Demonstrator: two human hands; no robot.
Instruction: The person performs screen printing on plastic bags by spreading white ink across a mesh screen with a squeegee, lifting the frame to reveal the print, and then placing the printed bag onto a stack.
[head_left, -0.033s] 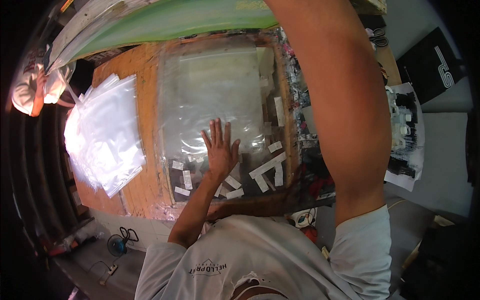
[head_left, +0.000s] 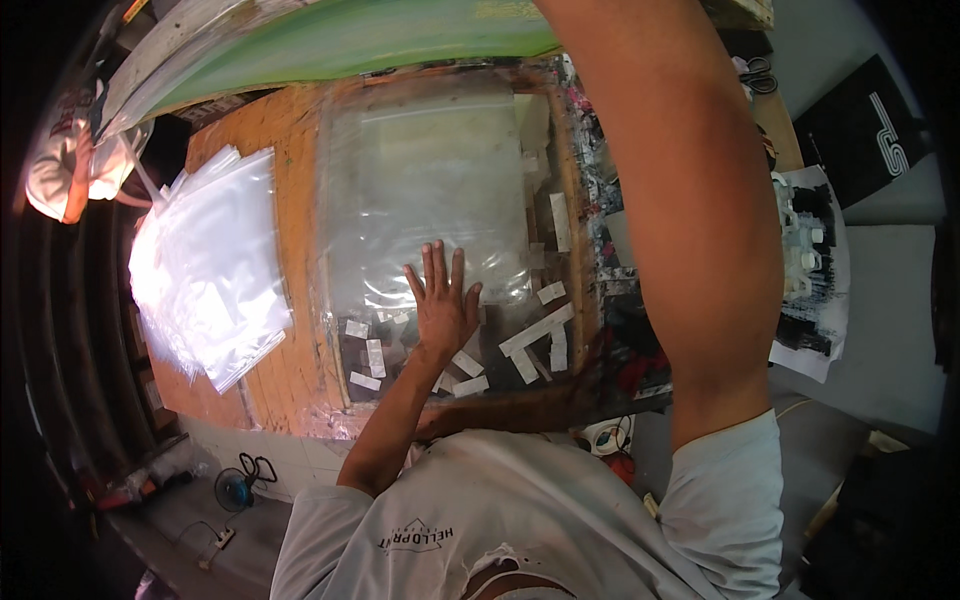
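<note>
My left hand (head_left: 440, 305) lies flat with its fingers spread on the near edge of a clear plastic bag (head_left: 430, 180). The bag is spread over a dark plate (head_left: 500, 372) dotted with white tape strips (head_left: 538, 332). My right arm (head_left: 690, 200) reaches up across the right of the view, and its hand is out of sight past the top edge. A green-faced frame (head_left: 350, 40) is tilted up behind the bag.
A stack of clear plastic bags (head_left: 210, 270) lies on the wooden table (head_left: 295, 180) to the left. An ink-smeared edge and stained paper with small containers (head_left: 810, 270) are at the right. A small fan (head_left: 235, 490) and cables sit on the floor below.
</note>
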